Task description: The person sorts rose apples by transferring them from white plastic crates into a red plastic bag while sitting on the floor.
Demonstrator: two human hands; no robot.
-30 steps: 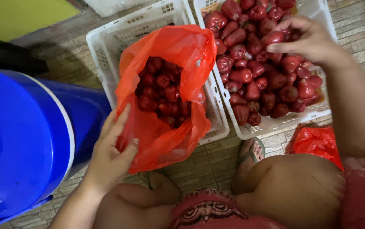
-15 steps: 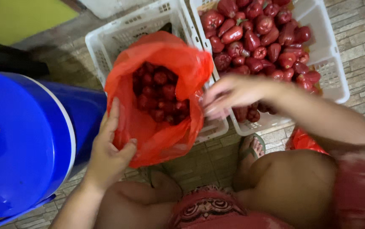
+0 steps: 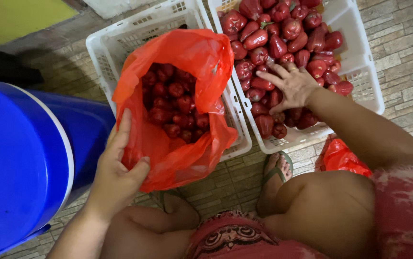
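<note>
At frame centre, left hand (image 3: 115, 175) pinches the rim of the red bag (image 3: 177, 110) of fruit. Upper right, right hand (image 3: 290, 86) rests flat, fingers spread, holding nothing, on red fruit (image 3: 283, 33) in white crate (image 3: 367, 72).

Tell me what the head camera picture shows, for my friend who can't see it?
A person's left hand holds open a thin orange-red plastic bag of shiny red fruits, while the right hand rests spread on more red fruits in a white plastic lattice crate. A big blue plastic barrel stands at the left.
</note>
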